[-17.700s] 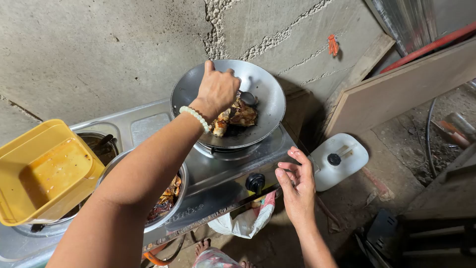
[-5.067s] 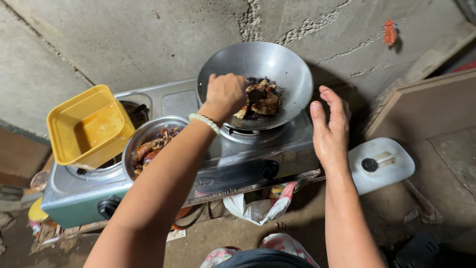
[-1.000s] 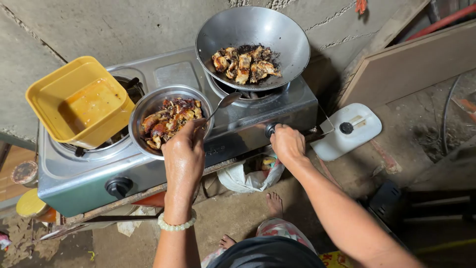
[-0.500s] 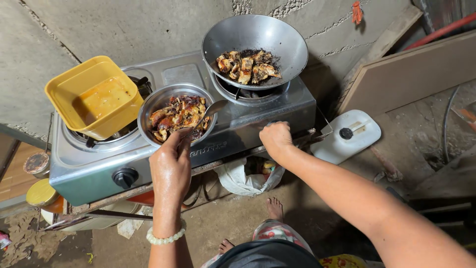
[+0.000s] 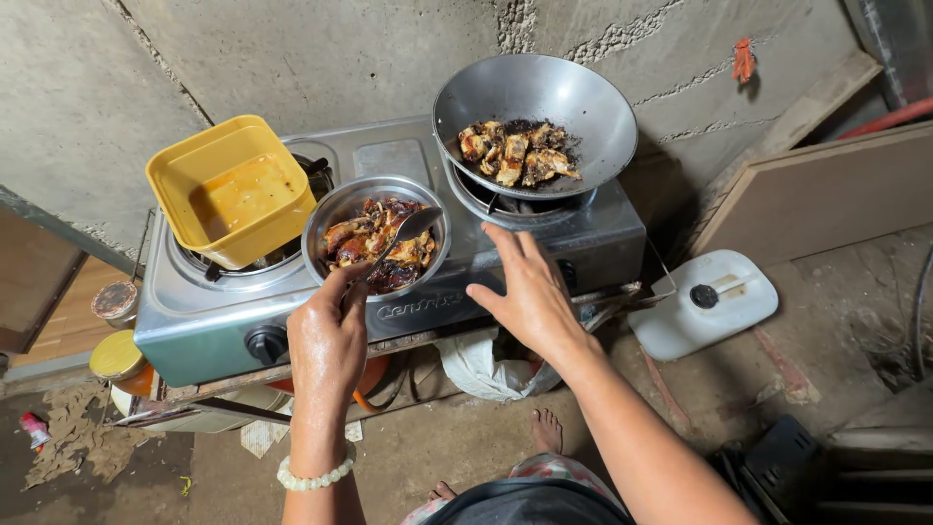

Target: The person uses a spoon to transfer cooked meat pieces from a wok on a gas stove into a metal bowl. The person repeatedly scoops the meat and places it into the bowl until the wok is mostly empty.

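Observation:
My left hand [image 5: 328, 338] grips the handle of a metal spoon [image 5: 406, 229] whose bowl rests on browned meat pieces in a round steel bowl [image 5: 328, 208] at the middle of a two-burner gas stove [image 5: 209, 326]. My right hand [image 5: 525, 290] hovers open, fingers spread, in front of the stove's right side, touching nothing. A steel wok [image 5: 583, 102] with fried dark meat pieces [image 5: 515, 153] sits on the right burner. A yellow plastic tub [image 5: 231, 188] with oily residue rests tilted on the left burner.
A rough concrete wall rises behind the stove. A white plastic jerrycan [image 5: 702, 302] lies on the dirt floor to the right, beside a leaning wooden board [image 5: 826, 194]. Jars with lids [image 5: 117, 355] stand at the left. A white plastic bag [image 5: 481, 365] hangs under the stove. My bare feet show below.
My right hand has come off the stove's front knob and lifted, fingers spreading open. My left hand keeps the spoon in the steel bowl. The view shifted slightly right.

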